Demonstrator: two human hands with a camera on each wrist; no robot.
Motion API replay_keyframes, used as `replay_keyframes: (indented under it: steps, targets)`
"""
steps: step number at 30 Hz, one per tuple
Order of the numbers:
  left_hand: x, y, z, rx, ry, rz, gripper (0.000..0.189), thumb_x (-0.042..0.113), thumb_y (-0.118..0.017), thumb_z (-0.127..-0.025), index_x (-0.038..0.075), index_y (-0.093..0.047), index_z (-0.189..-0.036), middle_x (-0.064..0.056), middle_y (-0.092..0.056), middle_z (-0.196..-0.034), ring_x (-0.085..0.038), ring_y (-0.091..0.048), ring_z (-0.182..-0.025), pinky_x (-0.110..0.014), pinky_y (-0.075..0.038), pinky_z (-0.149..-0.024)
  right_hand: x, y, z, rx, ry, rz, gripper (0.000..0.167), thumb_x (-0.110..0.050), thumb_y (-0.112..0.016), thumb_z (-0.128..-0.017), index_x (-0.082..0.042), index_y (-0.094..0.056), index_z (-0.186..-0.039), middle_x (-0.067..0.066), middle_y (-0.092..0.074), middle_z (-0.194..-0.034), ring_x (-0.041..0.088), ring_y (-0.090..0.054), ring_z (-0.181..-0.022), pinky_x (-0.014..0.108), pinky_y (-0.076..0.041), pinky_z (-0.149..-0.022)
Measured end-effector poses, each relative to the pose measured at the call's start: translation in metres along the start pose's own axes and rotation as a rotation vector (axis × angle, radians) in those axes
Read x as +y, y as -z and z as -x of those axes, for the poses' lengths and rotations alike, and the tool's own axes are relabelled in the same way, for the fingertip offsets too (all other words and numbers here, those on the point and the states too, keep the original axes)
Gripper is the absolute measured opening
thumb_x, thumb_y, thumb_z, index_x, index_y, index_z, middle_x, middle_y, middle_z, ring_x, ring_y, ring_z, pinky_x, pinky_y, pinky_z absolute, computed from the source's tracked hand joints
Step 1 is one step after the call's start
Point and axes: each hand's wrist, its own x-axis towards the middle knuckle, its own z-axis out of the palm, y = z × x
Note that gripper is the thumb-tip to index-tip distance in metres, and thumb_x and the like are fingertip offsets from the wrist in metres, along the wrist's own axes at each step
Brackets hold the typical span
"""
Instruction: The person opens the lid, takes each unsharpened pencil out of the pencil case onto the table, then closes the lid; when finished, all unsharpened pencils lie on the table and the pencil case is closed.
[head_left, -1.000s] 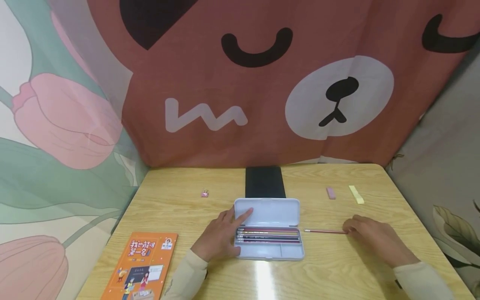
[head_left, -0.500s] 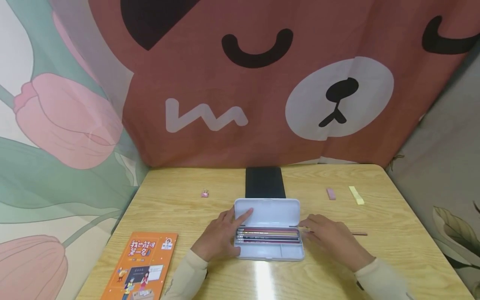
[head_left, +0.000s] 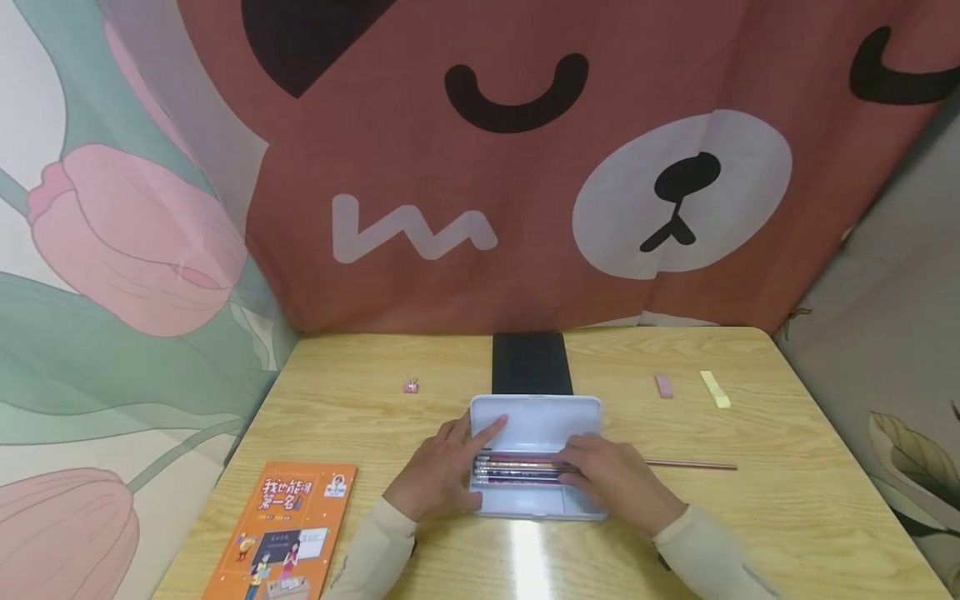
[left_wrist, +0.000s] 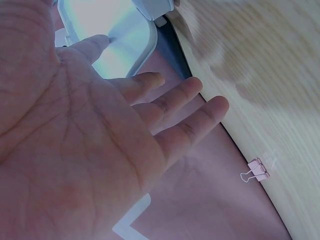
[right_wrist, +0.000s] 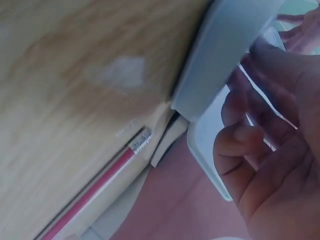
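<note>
A pale pencil case (head_left: 510,502) stands open on the table, its lid (head_left: 551,421) tipped back. Several pencils (head_left: 517,476) lie side by side inside. My left hand (head_left: 431,473) steadies the case's left side, fingers spread, index finger on the lid and thumb by the front. My right hand (head_left: 618,477) reaches over the case's right end, its fingertips at the pencils. Whether it pinches one is hidden, though the right wrist view shows curled fingers (right_wrist: 240,160). A red pencil (head_left: 693,465) lies loose on the table beyond that hand, apart from it.
Behind the case lies a flat black object (head_left: 531,363). A pink binder clip (head_left: 411,386) sits at the back left. A purple strip (head_left: 663,386) and a yellow one (head_left: 715,389) lie at the back right. An orange book (head_left: 292,517) rests at the front left.
My right hand has moved left from the loose red pencil into the case, leaving that pencil on the table. My left hand has stayed at the case.
</note>
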Motion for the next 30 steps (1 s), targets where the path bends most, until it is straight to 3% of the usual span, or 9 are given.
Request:
replay_keyframes:
  steps: [5,12,24,30]
  targets:
    - [0.000,0.000,0.000,0.000,-0.001,-0.001,0.114,0.024,-0.098,-0.080,0.031,-0.034,-0.175,-0.023,-0.037,-0.175,-0.044,-0.051,-0.148,-0.062,-0.051,-0.114,0.003,-0.009,0.000,0.053,0.052,0.047,0.018,-0.019,-0.091,-0.091,-0.023,-0.082,-0.107,-0.012,-0.066,-0.095,0.006,-0.067,-0.084,0.025,-0.056,-0.065]
    - [0.001,0.002,0.000,-0.003,0.001,0.000,0.114,0.024,-0.098,-0.081,0.030,-0.034,-0.175,-0.023,-0.037,-0.175,-0.044,-0.051,-0.148,-0.063,-0.051,-0.114,0.004,-0.013,0.000,0.088,0.045,0.053,0.020,-0.014,-0.091,-0.091,-0.025,-0.078,-0.101,-0.014,-0.067,-0.097,0.006,-0.068,-0.088,0.027,-0.058,-0.068]
    - [0.001,0.001,0.000,-0.007,0.009,0.001,0.114,0.024,-0.097,-0.081,0.031,-0.033,-0.175,-0.023,-0.037,-0.175,-0.044,-0.051,-0.149,-0.063,-0.050,-0.115,0.002,-0.012,-0.001,0.083,0.030,0.081,0.014,-0.018,-0.089,-0.093,-0.024,-0.078,-0.101,-0.012,-0.068,-0.097,0.009,-0.068,-0.090,0.026,-0.055,-0.064]
    - [0.001,0.001,0.000,-0.009,0.015,0.008,0.115,0.024,-0.097,-0.081,0.033,-0.032,-0.175,-0.023,-0.036,-0.175,-0.045,-0.050,-0.149,-0.064,-0.050,-0.116,0.000,0.001,0.003,0.045,-0.094,0.032,0.016,-0.018,-0.084,-0.098,-0.029,-0.074,-0.104,-0.017,-0.065,-0.098,0.004,-0.065,-0.093,0.027,-0.054,-0.068]
